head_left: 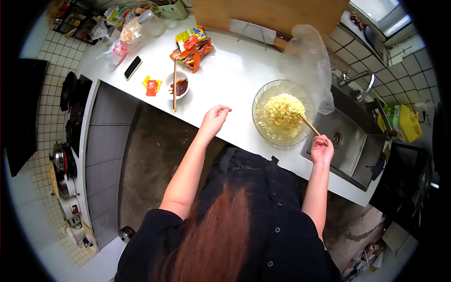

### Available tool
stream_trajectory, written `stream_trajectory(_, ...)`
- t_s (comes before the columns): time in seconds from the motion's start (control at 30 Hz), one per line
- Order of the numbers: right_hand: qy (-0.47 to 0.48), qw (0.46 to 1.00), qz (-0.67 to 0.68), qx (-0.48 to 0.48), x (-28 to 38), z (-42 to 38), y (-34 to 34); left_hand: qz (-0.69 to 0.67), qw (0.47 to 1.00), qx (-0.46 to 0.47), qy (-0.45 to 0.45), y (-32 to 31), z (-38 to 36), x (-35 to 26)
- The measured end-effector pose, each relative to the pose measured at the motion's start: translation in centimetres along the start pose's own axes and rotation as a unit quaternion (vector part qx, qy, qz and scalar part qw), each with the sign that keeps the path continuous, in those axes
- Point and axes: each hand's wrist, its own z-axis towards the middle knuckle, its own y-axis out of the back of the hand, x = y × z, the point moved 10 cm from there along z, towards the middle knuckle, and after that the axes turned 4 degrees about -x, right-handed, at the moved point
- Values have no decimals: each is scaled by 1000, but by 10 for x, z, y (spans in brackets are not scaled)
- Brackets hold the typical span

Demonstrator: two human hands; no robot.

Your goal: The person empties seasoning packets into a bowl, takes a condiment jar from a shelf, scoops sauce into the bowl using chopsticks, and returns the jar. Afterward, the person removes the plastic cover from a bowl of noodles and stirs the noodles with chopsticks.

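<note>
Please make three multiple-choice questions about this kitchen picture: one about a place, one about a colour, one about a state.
1. Where does the phone lie?
A. on the white counter
B. in the sink
C. on the floor

2. What colour is the jug by the sink?
A. blue
B. yellow
C. black

3. What is the right hand doing?
A. hanging open
B. holding chopsticks in the noodles
C. gripping the tap

Answers: 1 A, it rests left of the sauce dish. 2 B, its body is yellow. 3 B, the fingers close on the sticks, which reach the glass bowl; the left hand holds nothing.

bowl (261, 101): clear glass | chopsticks (310, 125): wood | counter (225, 80): smooth white | sink (350, 145): brushed metal
</note>
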Motion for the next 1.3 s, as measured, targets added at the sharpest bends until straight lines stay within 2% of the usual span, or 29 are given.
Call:
stream_trajectory(0.1,-33,998,48,26,-1,-13,-15,-29,999,20,-21,-10,-7,-11)
stream_trajectory(0.3,-17,998,34,41,10,-23,-37,-28,998,37,-35,-18,-11,-24)
stream_trajectory(0.63,123,986,-103,54,40,-50,-63,-9,998,47,-35,-24,-13,-17)
stream_trajectory(0.73,208,957,-203,2,49,-55,-65,10,997,61,-43,-34,-20,-20)
stream_trajectory(0.83,237,920,-310,42,42,-77,-93,18,996,67,-50,-41,-26,-17)
stream_trajectory(0.97,253,817,-507,110,33,-104,-125,32,996,63,-54,-43,-32,-15)
stream_trajectory(1.13,297,782,-533,125,41,-129,-153,56,996,71,-21,-35,-37,-22)
stream_trajectory(1.23,302,796,-512,110,43,-109,-150,50,997,52,-42,-30,-36,-20)
stream_trajectory(1.3,314,781,-535,74,33,-88,-145,47,997,51,-42,-30,-37,-15)
